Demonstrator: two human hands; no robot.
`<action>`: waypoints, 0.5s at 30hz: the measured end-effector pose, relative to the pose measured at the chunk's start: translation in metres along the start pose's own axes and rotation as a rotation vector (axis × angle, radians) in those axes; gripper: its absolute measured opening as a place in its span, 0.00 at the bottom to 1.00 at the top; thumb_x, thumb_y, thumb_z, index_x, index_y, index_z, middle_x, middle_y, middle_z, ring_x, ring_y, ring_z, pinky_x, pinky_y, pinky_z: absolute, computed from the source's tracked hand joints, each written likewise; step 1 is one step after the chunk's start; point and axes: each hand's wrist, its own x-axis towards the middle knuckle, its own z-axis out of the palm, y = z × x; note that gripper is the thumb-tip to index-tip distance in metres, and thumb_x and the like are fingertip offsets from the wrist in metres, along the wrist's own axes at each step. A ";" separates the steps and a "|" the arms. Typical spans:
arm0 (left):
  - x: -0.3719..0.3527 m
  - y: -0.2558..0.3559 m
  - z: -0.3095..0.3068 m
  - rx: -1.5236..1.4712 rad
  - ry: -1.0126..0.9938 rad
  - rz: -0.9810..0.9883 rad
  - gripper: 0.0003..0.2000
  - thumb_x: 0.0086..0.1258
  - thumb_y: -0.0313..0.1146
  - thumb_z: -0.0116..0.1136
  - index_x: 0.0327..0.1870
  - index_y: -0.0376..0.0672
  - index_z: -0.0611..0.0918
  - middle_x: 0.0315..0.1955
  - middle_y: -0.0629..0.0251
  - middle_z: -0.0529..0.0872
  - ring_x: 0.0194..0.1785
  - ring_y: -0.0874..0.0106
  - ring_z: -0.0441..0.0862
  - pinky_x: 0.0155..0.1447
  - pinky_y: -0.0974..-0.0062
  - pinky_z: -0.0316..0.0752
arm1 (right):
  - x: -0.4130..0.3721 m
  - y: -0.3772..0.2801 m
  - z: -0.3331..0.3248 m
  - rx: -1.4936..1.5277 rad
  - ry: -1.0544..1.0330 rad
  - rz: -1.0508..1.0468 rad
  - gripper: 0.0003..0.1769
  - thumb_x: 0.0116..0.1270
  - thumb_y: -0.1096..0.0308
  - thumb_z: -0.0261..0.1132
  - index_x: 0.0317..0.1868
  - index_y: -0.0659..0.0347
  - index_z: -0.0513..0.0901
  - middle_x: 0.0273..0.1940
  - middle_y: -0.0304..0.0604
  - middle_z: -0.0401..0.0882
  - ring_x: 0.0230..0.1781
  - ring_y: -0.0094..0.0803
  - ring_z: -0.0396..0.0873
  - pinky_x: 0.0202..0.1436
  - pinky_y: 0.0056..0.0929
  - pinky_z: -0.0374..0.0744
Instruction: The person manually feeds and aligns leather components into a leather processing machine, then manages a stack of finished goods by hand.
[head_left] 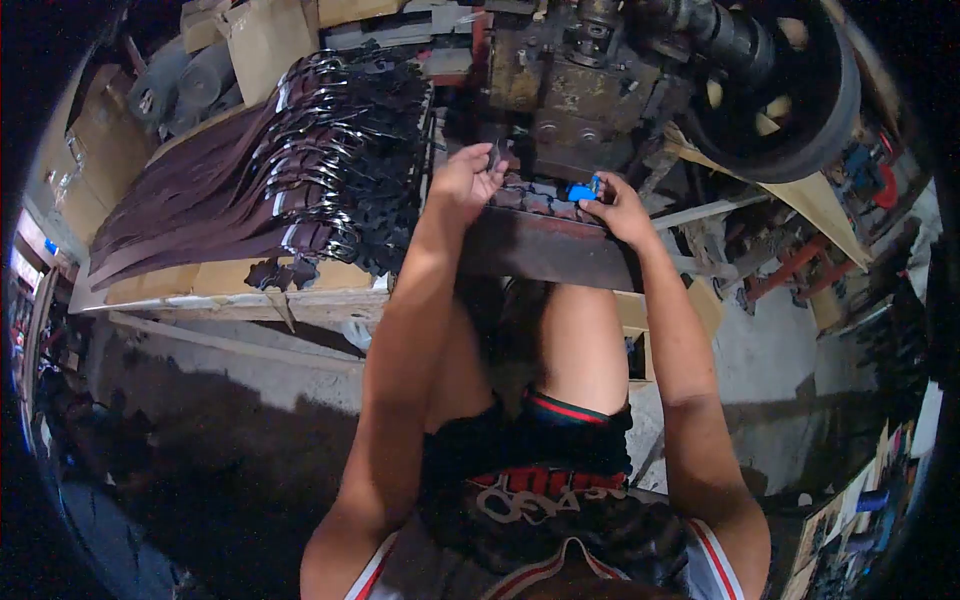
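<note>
My left hand (468, 182) is raised palm-up at the front of a grimy metal machine (580, 115), its fingers curled. Something thin and dim shows at the fingertips, too blurred to name. My right hand (618, 210) is closed on a small bright blue object (581, 191), gripped between thumb and fingers over the machine's front ledge. Dark, flat, irregular pieces lie along that ledge between my hands. A dark metal plate (545, 245) spans the space just above my knees.
Left of the machine, a large stack of dark brown strips (200, 190) with shiny metal ends lies on a cardboard-covered table (170, 285). Rolls (205, 80) and cardboard boxes (270, 45) stand behind it. A big wheel (830, 110) is at the upper right.
</note>
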 end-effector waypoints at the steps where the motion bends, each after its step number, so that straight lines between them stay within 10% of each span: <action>1: -0.006 0.000 -0.008 -0.173 -0.115 -0.084 0.11 0.75 0.25 0.42 0.54 0.33 0.72 0.36 0.60 0.76 0.37 0.67 0.76 0.40 0.71 0.77 | -0.001 -0.001 0.000 -0.010 0.004 0.008 0.31 0.53 0.67 0.77 0.57 0.65 0.76 0.45 0.45 0.82 0.47 0.32 0.79 0.56 0.30 0.75; 10: -0.098 0.012 0.039 -0.440 -0.504 -0.154 0.26 0.77 0.55 0.42 0.51 0.36 0.77 0.28 0.68 0.69 0.31 0.75 0.63 0.31 0.78 0.59 | 0.001 0.001 0.001 0.088 -0.034 0.018 0.32 0.55 0.72 0.76 0.60 0.69 0.73 0.47 0.42 0.81 0.49 0.28 0.76 0.57 0.27 0.74; 15: -0.094 0.010 0.029 -0.163 -0.629 -0.084 0.30 0.76 0.55 0.43 0.67 0.37 0.68 0.52 0.56 0.79 0.54 0.63 0.77 0.53 0.65 0.75 | 0.001 0.002 0.001 0.173 -0.059 0.023 0.33 0.55 0.71 0.76 0.60 0.69 0.73 0.46 0.42 0.80 0.49 0.28 0.76 0.57 0.28 0.73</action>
